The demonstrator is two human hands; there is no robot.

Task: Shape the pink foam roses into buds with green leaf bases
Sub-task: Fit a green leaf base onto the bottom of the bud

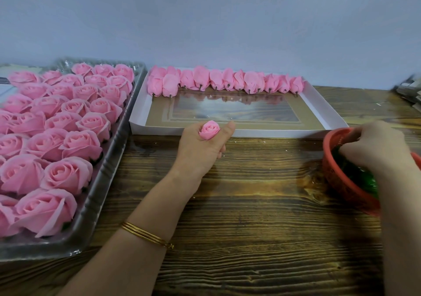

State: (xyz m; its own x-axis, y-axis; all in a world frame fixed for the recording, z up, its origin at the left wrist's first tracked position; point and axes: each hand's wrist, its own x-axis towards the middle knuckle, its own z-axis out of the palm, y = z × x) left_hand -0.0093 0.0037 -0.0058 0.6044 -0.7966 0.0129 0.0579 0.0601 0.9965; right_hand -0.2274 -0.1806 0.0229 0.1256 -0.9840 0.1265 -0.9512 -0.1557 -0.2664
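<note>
1. Room: plain pale grey wall [227,22] behind a glossy wood-grain table [250,204].
2. Tray [109,181], one, clear plastic, on the table's left. It holds open roses [66,175], roughly thirty in close rows, with some cut off by the frame edge.
3. Box [250,132], one, shallow and white, at the table's far middle. About thirteen finished buds [227,80] lie in a row along its far wall.
4. Bud [209,130], one, pink, in the left hand [202,152] just in front of the box. The fingers are curled round its base and the thumb is alongside.
5. Bangles [147,235], thin and gold, on the left wrist.
6. Basket [337,177], one, red, at the right edge, holding green leaf bases [369,179]; their count is unclear.
7. Right hand [373,150], reaching into the basket and blurred. Whether the fingers grip anything cannot be told.
</note>
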